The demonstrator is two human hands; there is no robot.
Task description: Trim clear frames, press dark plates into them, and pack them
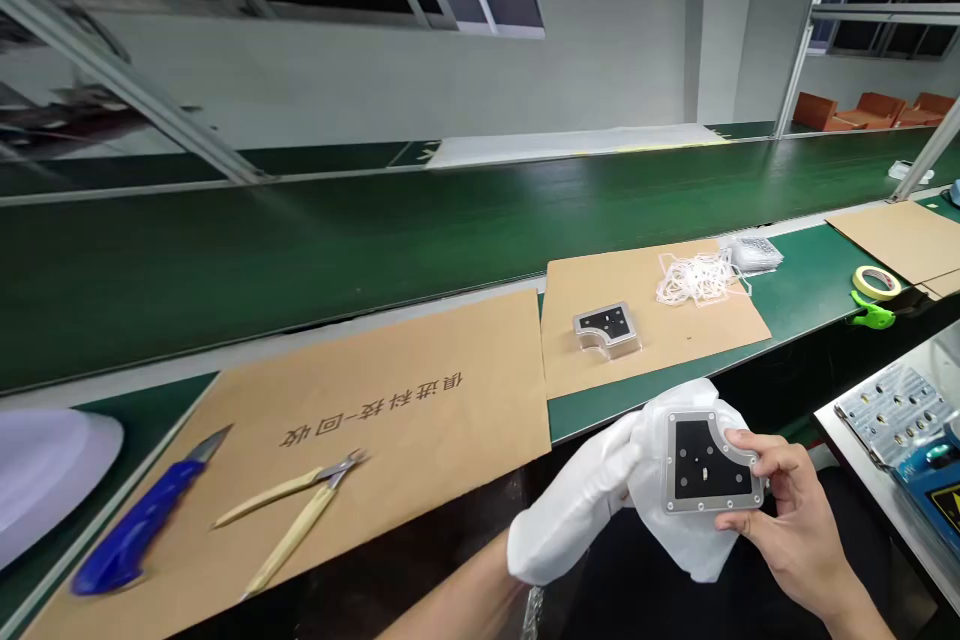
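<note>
In the lower right of the head view, my right hand (795, 510) is bare and grips the right edge of a squarish silver-framed part (712, 503). The part has a black face with small round dots and one corner cut in a curve. My left hand (600, 480) wears a white glove and holds a white cloth (701, 550) behind and against the part; its fingers are hidden by the cloth and the part. A similar clear-sided part (609, 328) with a black face lies on the cardboard ahead of my hands.
On the left cardboard (480, 430) lie a blue-handled knife (142, 530) and pale-handled pliers (300, 510). White plastic loops (697, 278), yellow tape (876, 282) and a green clamp tool (872, 312) are farther right. A green conveyor belt (375, 240) runs behind. A metal fixture (900, 415) stands at right.
</note>
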